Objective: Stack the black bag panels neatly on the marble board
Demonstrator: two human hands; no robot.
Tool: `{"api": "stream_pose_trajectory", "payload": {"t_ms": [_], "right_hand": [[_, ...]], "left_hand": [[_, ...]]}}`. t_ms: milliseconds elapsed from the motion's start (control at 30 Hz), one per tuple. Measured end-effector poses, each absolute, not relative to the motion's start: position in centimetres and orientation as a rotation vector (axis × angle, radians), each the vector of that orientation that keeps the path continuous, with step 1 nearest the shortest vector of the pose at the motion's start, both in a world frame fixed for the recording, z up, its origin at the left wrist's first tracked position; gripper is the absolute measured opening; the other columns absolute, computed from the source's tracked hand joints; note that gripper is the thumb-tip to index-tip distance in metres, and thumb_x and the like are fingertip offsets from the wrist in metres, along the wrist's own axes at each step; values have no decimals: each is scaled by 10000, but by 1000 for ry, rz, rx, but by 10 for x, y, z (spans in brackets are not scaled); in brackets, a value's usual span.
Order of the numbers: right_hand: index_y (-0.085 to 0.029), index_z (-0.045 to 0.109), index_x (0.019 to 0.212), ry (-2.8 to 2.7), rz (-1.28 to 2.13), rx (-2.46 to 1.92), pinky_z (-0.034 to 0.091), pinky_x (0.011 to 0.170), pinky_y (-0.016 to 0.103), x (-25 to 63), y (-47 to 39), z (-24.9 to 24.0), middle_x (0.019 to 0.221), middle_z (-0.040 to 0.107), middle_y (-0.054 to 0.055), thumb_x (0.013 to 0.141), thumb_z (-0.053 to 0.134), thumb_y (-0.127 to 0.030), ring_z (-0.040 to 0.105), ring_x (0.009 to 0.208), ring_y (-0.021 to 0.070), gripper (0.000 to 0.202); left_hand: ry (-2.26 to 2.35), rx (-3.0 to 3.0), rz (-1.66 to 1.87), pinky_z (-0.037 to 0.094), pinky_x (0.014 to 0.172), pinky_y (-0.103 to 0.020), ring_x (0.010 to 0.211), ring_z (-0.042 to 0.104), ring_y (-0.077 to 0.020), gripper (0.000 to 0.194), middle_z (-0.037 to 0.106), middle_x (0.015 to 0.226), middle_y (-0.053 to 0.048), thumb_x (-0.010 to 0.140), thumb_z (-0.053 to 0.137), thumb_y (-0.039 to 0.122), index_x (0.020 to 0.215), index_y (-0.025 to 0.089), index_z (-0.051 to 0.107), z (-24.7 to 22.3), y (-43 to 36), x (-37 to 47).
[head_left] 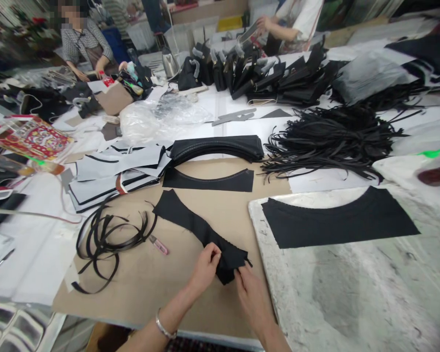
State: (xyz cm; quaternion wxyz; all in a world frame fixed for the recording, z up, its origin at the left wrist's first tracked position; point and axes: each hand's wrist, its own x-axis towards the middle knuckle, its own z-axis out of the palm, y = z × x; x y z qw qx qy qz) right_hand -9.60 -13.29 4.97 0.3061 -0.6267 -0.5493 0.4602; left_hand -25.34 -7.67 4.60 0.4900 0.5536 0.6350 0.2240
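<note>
A curved black fabric panel (pixel 201 226) lies slantwise on the brown board, its near right end lifted a little in my hands. My left hand (pixel 206 266) pinches the panel's lower edge, thumb against fingers. At the panel's right corner, my right hand (pixel 250 288) has its fingers closed on the edge, with the fingertips partly hidden by the fabric. A small dark strip end sticks out beside the right fingertips. Left of the panel lie a pink thread snipper (pixel 159 245) and a loose coil of black strips (pixel 112 239).
Behind are another black panel (pixel 209 182) and a stack of curved black pieces (pixel 218 146). A black panel (pixel 341 220) rests on the pale slab (pixel 352 293) at right. Black strips (pixel 333 137), grey-white pieces (pixel 121 166) and black bags (pixel 238 73) lie farther back. Two people work across the table.
</note>
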Motion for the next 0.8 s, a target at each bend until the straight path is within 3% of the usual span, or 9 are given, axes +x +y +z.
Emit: {"api": "stream_pose_trajectory", "payload": {"t_ms": [100,200,333,400,467,533,700,800], "right_hand": [[-192,634,890,-1341,1200,-1734,478,881,456,-101,-129,49,977,648,142,900,368,-367,610,935,281,318],[-188,606,1030,-1121,1370,-1693,490,885,421,-102,-129,55,1017,668,121,896,421,-436,621,959,266,338],[-174,530,1192,-1109,1483,-1678,494,878,408,-109,-128,57,1097,665,118,767,632,-412,615,1021,283,498],[-161,551,1146,-1137,1421,-1751,492,842,421,-114,-126,53,1027,680,120,742,644,-378,629,959,294,468],[-166,597,1004,-1125,1392,-1773,493,788,416,-117,-123,48,925,691,113,801,560,-392,644,861,283,306],[-178,610,890,-1101,1400,-1757,497,749,398,-118,-120,47,871,695,108,852,476,-421,649,805,268,280],[-175,593,1003,-976,1483,-1718,527,762,350,-121,-119,50,922,702,92,819,539,-471,664,860,247,352],[-161,581,891,-804,1493,-1908,542,616,339,-124,-123,40,818,691,109,774,546,-450,671,761,265,314]], "left_hand": [[1517,1267,519,365,599,-241,601,456,-115,98,482,593,46,767,498,189,669,189,495,42,-71,-255],[1491,1172,457,363,547,-228,535,454,-100,140,466,531,60,759,560,208,638,180,496,37,-63,-255],[1466,1086,378,405,526,-222,492,466,-77,201,480,545,71,833,592,248,669,159,519,33,-53,-254],[1462,1079,337,421,520,-216,494,469,-67,224,492,576,71,873,592,283,704,147,539,31,-50,-254],[1467,1090,298,434,512,-212,504,477,-63,242,511,609,64,894,585,322,740,138,558,29,-47,-254],[1478,1113,269,446,515,-213,517,489,-63,248,529,635,56,903,577,339,764,134,570,27,-44,-254],[1483,1210,242,469,564,-235,559,517,-76,248,544,652,49,895,589,334,748,134,572,24,-43,-252],[1447,1264,224,466,587,-245,569,518,-83,243,535,631,54,877,612,309,710,139,561,25,-45,-251]]}}
